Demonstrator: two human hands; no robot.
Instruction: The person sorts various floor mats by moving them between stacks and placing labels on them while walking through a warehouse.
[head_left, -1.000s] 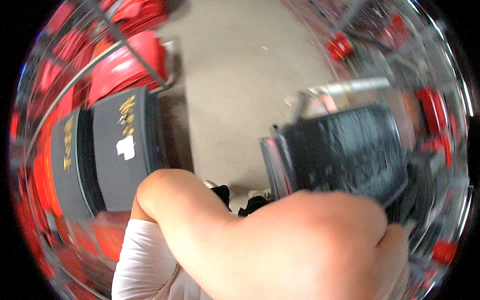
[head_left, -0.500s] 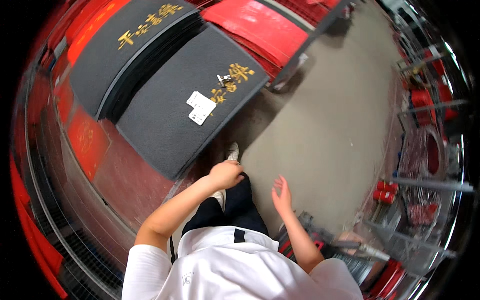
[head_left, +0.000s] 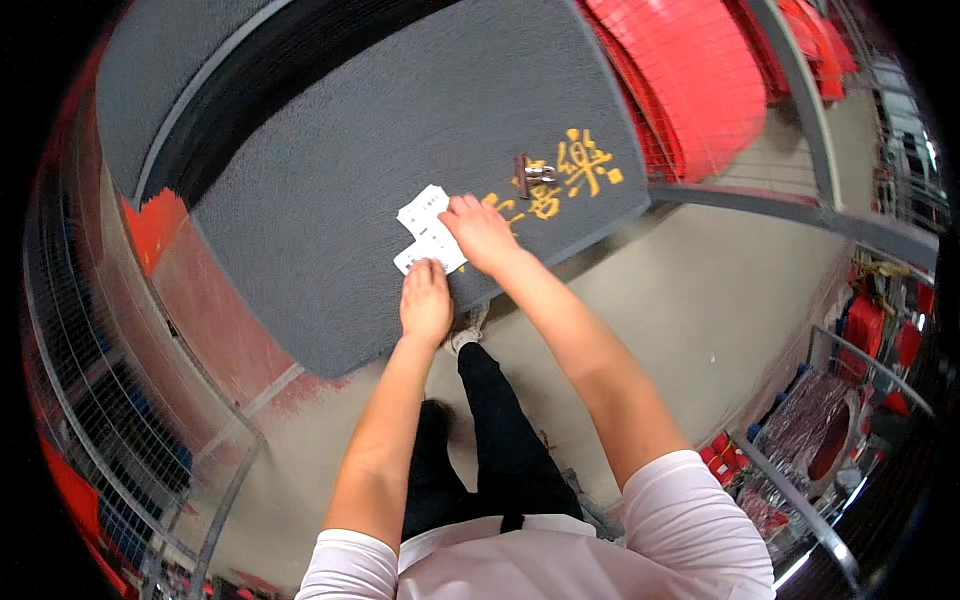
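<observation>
Two white printed paper labels (head_left: 424,212), overlapping in part, lie on a dark grey mat (head_left: 330,150) with gold characters. My left hand (head_left: 427,303) reaches up to the lower label, its fingers stretched out and touching the near edge. From the right, my right hand (head_left: 481,236) lies over the labels' right side, fingers extended across the paper. What its thumb does is hidden. Right of the hands, a metal clip with dark jaws (head_left: 534,176) rests on the gold characters.
Another stack of grey mats (head_left: 165,75) stands at the far left. Red mats (head_left: 690,80) are piled behind a grey metal frame (head_left: 830,160) at the far right. A wire rack (head_left: 130,480) runs along the left. Shelving with wrapped red goods (head_left: 810,430) stands at right.
I have come closer to the mat stack. Both hands, earlier low in front of my body and away from the labels, have reached forward onto them.
</observation>
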